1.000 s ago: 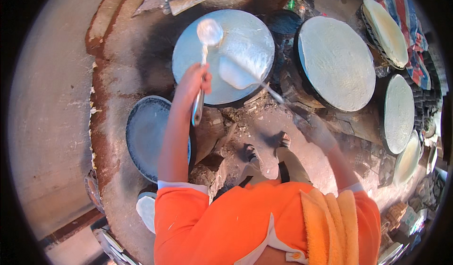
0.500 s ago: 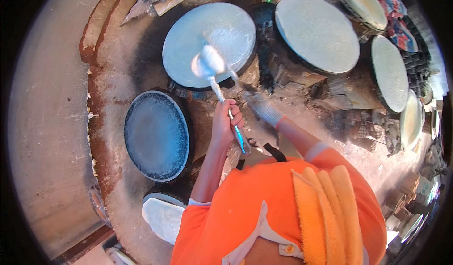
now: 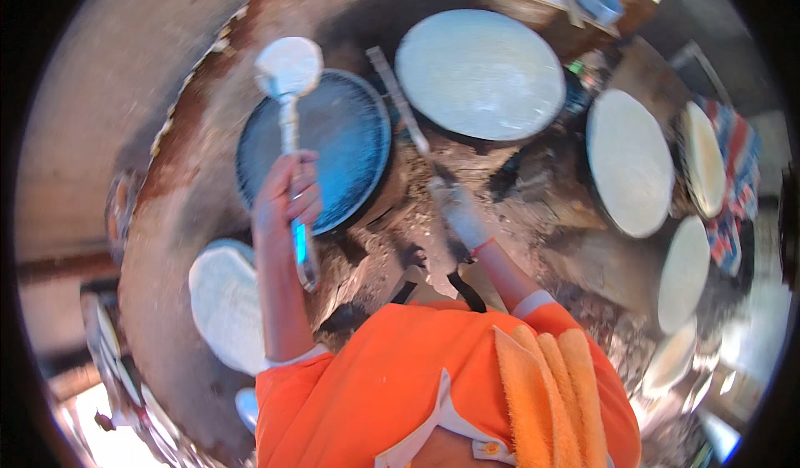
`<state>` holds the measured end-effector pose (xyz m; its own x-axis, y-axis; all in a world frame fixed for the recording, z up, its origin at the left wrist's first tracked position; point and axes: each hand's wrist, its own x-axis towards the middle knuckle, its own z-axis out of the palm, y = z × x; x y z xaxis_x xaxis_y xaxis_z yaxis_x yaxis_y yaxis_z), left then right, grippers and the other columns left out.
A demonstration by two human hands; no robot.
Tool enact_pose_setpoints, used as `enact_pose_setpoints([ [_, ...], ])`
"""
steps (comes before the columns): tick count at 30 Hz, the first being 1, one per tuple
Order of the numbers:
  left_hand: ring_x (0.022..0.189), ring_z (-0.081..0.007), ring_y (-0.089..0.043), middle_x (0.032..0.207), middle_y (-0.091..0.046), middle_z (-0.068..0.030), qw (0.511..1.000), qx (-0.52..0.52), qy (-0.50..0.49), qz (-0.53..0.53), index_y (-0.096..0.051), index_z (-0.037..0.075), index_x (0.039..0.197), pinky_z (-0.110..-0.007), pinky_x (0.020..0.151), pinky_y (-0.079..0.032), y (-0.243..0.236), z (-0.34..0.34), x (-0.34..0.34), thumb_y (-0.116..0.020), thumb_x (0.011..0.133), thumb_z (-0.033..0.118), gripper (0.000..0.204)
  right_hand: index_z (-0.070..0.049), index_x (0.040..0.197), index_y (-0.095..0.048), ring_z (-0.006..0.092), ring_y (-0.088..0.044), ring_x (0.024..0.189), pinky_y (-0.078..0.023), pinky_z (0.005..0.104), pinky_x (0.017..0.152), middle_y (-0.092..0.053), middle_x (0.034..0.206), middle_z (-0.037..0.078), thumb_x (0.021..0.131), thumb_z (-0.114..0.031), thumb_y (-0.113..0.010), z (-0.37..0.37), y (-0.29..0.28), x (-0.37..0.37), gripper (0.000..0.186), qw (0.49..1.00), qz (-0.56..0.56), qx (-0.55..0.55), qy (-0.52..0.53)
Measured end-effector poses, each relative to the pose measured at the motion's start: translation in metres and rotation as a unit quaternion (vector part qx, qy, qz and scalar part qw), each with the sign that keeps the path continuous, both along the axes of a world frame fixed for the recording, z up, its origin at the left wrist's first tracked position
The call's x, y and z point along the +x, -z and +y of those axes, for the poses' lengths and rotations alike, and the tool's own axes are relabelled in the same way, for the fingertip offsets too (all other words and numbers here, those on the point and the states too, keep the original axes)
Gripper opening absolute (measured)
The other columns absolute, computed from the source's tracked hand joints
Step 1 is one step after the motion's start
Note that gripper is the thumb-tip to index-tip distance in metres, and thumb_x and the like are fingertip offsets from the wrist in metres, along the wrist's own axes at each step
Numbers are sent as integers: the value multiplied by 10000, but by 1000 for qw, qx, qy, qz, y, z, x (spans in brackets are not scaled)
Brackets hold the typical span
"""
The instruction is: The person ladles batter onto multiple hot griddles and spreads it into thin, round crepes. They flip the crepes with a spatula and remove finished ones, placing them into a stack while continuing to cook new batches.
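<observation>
My left hand (image 3: 287, 191) is closed around the handle of a ladle (image 3: 289, 66), whose round bowl looks white with batter. The bowl is above the far left edge of a bare dark griddle (image 3: 337, 155). My right hand (image 3: 457, 211), in a pale, dirty work glove, is closed on a long flat spatula (image 3: 398, 101) pointing away from me. The spatula's far end lies between the dark griddle and a round griddle covered with a white sheet of batter (image 3: 479, 75). Motion blurs the gloved fingers somewhat.
More white-topped griddles (image 3: 631, 164) curve round on the right, beside a striped cloth (image 3: 735, 180). A white-covered round (image 3: 227, 305) is at lower left. A blue-white bowl (image 3: 597, 1) stands at the far edge. Rough earthen stove ledges (image 3: 533, 185) lie between griddles.
My view has swung left, so the griddles appear further right. The ladle has gone from over a white-coated griddle to over the bare dark one. Both hands have moved apart.
</observation>
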<state>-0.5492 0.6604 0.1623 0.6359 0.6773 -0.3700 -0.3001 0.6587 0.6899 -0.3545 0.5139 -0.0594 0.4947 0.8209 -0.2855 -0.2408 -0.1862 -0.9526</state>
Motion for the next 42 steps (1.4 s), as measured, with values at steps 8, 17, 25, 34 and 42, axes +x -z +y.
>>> enact_pose_setpoints([
  [8,629,-327,-546,736,-557,-177,700,456,-37,549,-475,37,1055,-412,548,-427,95,28,-5,-424,885,186,232,-88,1301,-400,-4,-425,624,-375,139,508,-468,772,-66,916,-145,-479,31,-1,-13,397,988,129,-43,-75],
  [17,731,-376,-596,869,-552,-198,445,549,91,702,-348,145,1326,-463,618,-474,122,28,-34,-437,828,74,511,-56,1194,-394,25,-398,517,-353,147,442,-443,697,-46,899,-98,-447,67,4,-25,303,987,135,15,-84],
  [25,706,-365,-606,824,-576,-193,512,574,56,636,-319,143,1330,-455,607,-479,148,95,-19,-433,826,71,522,-45,1280,-401,75,-479,724,-429,194,609,-542,977,53,904,-103,-436,67,-14,-64,382,980,-190,27,-52],
  [34,558,-262,-563,728,-560,-142,652,551,-151,499,-330,72,1295,-365,484,-442,128,104,-135,-409,872,102,432,-63,1211,-461,264,-587,807,-472,332,645,-575,998,186,899,-208,-441,79,-74,-69,345,883,-389,-219,-145],
  [42,358,-52,-318,604,-398,5,956,129,-227,130,-377,116,1190,-202,325,-274,1,-44,-144,-392,883,80,310,-58,1214,-462,359,-570,900,-462,381,766,-596,981,203,870,-335,-444,121,-81,-72,442,841,-452,-150,-258],
])
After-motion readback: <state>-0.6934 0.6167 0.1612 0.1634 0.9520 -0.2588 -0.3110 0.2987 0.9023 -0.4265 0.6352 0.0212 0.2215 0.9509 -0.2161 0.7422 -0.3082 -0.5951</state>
